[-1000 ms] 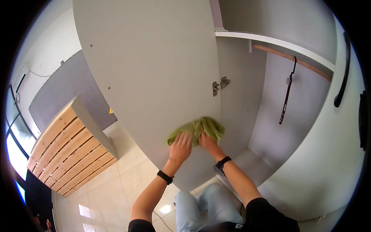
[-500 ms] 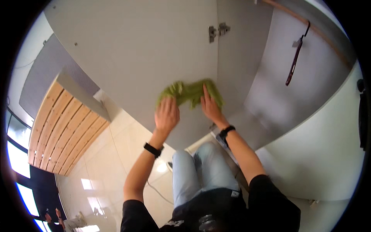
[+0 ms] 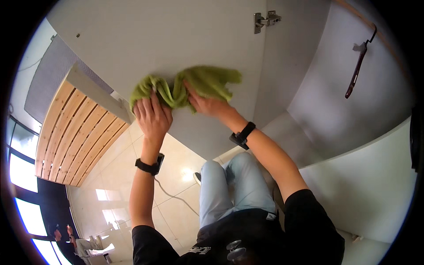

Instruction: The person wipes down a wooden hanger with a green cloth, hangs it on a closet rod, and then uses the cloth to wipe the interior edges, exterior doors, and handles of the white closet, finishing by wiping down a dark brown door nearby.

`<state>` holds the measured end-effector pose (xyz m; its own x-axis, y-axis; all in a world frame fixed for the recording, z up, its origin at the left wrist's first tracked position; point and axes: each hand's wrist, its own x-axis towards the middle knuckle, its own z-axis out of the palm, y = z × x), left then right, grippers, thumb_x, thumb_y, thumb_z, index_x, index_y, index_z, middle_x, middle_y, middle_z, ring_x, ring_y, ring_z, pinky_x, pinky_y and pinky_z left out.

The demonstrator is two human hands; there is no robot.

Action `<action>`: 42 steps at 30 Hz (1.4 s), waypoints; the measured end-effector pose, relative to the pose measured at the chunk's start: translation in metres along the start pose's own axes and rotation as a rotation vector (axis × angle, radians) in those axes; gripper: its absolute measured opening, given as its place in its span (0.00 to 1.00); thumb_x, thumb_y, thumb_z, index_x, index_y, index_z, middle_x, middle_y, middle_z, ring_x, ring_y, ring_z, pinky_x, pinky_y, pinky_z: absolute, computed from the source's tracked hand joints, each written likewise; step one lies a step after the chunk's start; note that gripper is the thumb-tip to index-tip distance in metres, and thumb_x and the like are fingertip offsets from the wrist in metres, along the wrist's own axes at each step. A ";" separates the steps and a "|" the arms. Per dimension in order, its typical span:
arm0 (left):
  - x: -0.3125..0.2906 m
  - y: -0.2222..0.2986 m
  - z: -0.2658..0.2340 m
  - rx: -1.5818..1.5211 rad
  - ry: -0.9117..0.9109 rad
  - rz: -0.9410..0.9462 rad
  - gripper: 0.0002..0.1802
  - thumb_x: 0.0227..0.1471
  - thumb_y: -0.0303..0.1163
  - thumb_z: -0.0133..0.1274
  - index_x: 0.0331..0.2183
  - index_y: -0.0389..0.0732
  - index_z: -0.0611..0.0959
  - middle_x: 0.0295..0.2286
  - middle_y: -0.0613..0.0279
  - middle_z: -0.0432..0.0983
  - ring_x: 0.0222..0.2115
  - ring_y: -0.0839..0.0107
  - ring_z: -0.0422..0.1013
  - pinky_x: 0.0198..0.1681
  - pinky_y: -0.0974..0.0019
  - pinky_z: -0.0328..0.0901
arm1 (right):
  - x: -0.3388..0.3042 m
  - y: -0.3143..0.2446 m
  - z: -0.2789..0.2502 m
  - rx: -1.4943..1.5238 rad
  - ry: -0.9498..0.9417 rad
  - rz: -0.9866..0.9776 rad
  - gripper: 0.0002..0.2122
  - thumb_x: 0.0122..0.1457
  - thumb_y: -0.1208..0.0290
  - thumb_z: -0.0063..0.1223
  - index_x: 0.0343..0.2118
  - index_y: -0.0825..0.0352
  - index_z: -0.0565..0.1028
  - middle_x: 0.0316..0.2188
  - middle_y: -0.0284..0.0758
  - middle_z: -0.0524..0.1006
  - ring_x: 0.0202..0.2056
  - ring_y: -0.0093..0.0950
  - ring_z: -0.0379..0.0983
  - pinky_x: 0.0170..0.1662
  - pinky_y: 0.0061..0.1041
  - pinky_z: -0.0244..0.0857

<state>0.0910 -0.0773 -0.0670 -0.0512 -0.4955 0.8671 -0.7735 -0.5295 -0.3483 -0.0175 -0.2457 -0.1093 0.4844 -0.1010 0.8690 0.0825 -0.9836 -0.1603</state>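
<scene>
I have the green cloth [image 3: 210, 81] against the lower inner face of the grey cabinet door [image 3: 176, 37], near its bottom edge and to the left of the metal hinge [image 3: 267, 20]. My left hand [image 3: 152, 117] grasps the bunched left end, fingers bent over it; my right hand [image 3: 207, 105] holds the cloth nearer its middle, with a loose flap spreading out beyond it to the right. Some of my right fingers are hidden by the folds, so how tightly that grip closes is hard to judge.

As for how far along I am, I would call this work under way and unfinished, since both hands are occupied with the cloth at the panel. The door's face looks plain and even above the cloth, with no streak or damp edge that would separate a part already covered from one left over, so I cannot say how much of it is done. Inside the open cabinet [image 3: 293, 55], the side wall and back are out of my hands' reach as they are placed now, and a dark hanger [image 3: 357, 70] hangs there untouched. Whether those inner surfaces have had any attention, nothing here shows.
</scene>
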 end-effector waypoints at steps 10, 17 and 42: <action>-0.155 0.026 0.034 -0.309 -0.489 0.307 0.23 0.44 0.36 0.55 0.43 0.36 0.77 0.41 0.54 0.72 0.45 0.58 0.68 0.50 0.56 0.62 | -0.123 0.018 0.025 0.054 -0.476 -0.111 0.20 0.59 0.69 0.45 0.56 0.55 0.67 0.56 0.35 0.66 0.54 0.36 0.65 0.57 0.38 0.58; -0.036 0.031 0.002 -0.280 -0.279 0.107 0.24 0.46 0.31 0.53 0.47 0.35 0.74 0.41 0.47 0.71 0.46 0.50 0.66 0.52 0.50 0.58 | -0.059 0.038 -0.008 0.153 0.001 -0.073 0.27 0.54 0.80 0.50 0.59 0.67 0.61 0.36 0.40 0.75 0.34 0.33 0.71 0.41 0.28 0.67; -0.169 0.134 0.089 -0.578 -0.606 0.250 0.20 0.51 0.30 0.47 0.47 0.39 0.75 0.46 0.58 0.72 0.49 0.61 0.67 0.55 0.60 0.59 | -0.228 0.075 -0.005 -0.228 -0.323 0.457 0.30 0.55 0.76 0.50 0.61 0.71 0.55 0.51 0.48 0.65 0.50 0.48 0.62 0.53 0.44 0.59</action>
<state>0.0522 -0.1256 -0.2915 -0.0443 -0.9181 0.3940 -0.9921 -0.0060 -0.1256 -0.1261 -0.2971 -0.3171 0.6695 -0.5057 0.5441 -0.3681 -0.8621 -0.3483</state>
